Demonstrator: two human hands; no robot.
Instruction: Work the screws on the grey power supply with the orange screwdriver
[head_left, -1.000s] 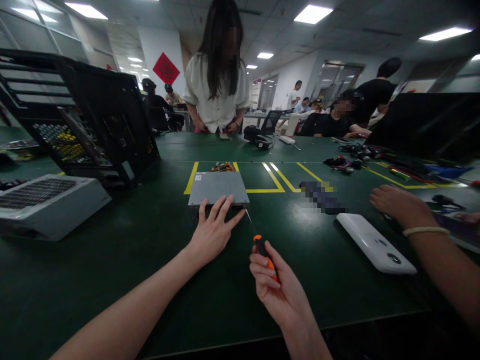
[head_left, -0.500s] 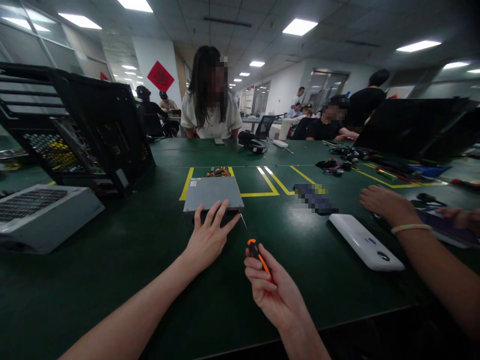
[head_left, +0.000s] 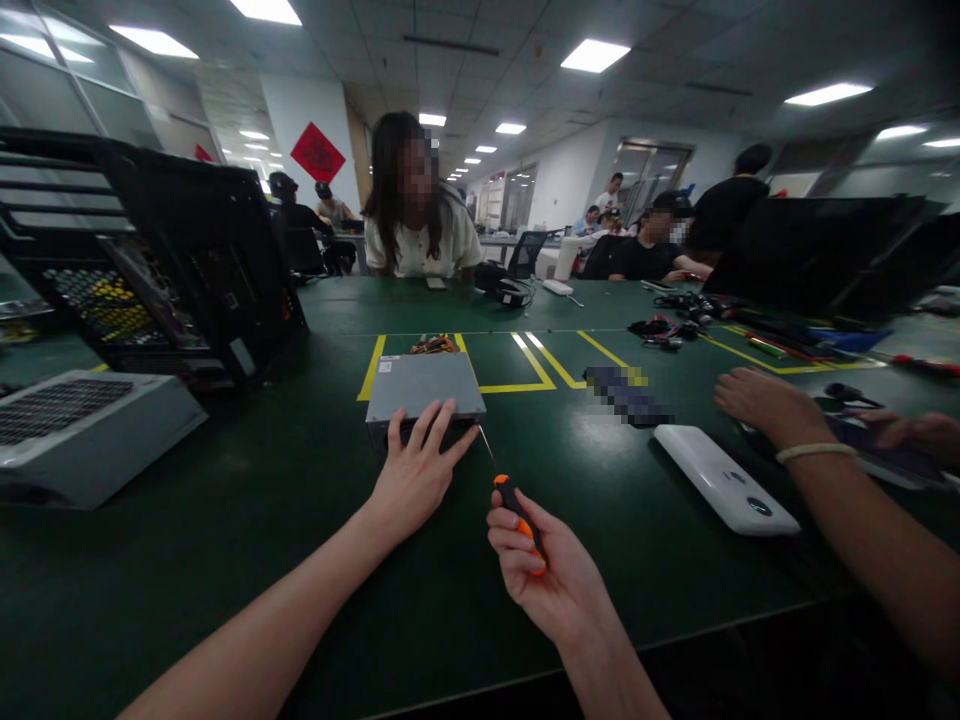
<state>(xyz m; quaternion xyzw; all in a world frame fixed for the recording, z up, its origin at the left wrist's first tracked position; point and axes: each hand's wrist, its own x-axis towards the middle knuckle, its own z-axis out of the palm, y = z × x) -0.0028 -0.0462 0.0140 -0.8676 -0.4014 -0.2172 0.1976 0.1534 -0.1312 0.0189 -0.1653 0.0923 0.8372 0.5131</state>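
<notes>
A grey metal computer power supply (head_left: 426, 382) lies on the green table in front of me, its bundle of coloured cables (head_left: 433, 344) at the far side. My left hand (head_left: 415, 462) rests on its near edge, fingers spread over the top and the dark near face. In my right hand (head_left: 541, 565) is a screwdriver (head_left: 517, 505) with a black and orange handle. Its thin shaft points up and left, and the tip meets the near right corner of the power supply, close to my left thumb. Whatever lies under the tip is too small to make out.
To the left stand a black computer case (head_left: 225, 270) and a second power supply (head_left: 97, 430). A white oblong device (head_left: 724, 480) and a co-worker's hand (head_left: 769, 405) are on the right. Cables and tools (head_left: 675, 320) lie farther back. Across the table leans a person (head_left: 420, 235).
The screwdriver handle has turned in my right hand; its orange stripes show in a different place. My left hand stays on the power supply. The person opposite has leaned lower and to the left.
</notes>
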